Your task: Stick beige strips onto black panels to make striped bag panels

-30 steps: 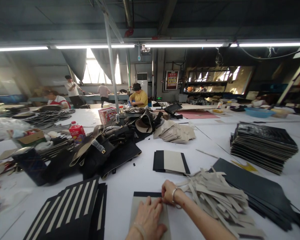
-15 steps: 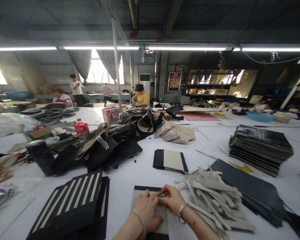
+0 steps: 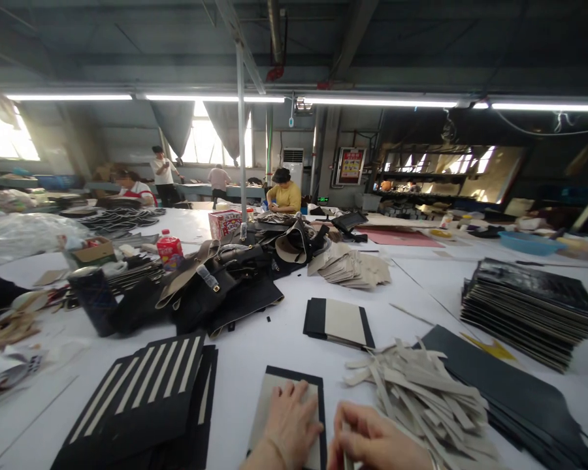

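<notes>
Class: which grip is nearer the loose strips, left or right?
Right: the right grip is just left of the strips; the left grip lies farther left, on a panel.

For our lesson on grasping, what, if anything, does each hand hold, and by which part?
Left hand: nothing, resting flat on the grey-and-black panel. Right hand: apparently a pale strip; held part unclear.

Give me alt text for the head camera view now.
A person's left hand rests on a grey, black-edged panel, the right hand, fingers curled, beside it. Around them on a white table lie loose grey strips and black panels with pale stripes.
</notes>
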{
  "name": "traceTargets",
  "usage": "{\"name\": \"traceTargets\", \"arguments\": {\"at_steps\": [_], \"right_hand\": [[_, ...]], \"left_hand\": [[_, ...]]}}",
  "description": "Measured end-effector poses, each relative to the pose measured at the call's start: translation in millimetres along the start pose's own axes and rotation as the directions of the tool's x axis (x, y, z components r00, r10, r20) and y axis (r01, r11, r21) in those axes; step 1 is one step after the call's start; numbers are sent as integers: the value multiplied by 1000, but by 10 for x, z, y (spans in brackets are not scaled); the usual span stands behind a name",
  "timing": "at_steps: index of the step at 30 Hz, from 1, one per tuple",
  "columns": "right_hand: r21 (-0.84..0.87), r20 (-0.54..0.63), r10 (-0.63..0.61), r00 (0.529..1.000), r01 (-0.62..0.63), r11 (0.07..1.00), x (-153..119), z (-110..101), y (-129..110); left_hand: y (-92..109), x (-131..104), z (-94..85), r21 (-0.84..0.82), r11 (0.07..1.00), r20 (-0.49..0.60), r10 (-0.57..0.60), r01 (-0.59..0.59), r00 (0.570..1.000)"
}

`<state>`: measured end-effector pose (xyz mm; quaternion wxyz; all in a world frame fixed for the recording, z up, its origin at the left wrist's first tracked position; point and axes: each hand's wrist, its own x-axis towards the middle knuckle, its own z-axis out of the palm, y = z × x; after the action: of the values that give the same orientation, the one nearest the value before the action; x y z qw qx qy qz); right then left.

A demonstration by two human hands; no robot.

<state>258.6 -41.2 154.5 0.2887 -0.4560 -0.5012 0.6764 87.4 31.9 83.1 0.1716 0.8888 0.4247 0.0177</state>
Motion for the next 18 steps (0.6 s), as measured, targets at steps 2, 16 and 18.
{"name": "traceTargets", "arguments": {"at_steps": [2, 16, 18], "right_hand": [[112, -112, 35, 993, -23, 993, 284, -110, 68], [-720, -426, 17, 904, -351, 598, 1529, -425, 283], [-737, -412, 52, 910, -366, 568, 1575, -432, 263]], "left_hand": [[62, -14, 148, -73, 994, -65, -91, 86, 994], [-3, 29, 297, -204, 968, -102, -173, 149, 980], [-11, 26, 306, -216, 967, -116, -162, 135, 980]]}}
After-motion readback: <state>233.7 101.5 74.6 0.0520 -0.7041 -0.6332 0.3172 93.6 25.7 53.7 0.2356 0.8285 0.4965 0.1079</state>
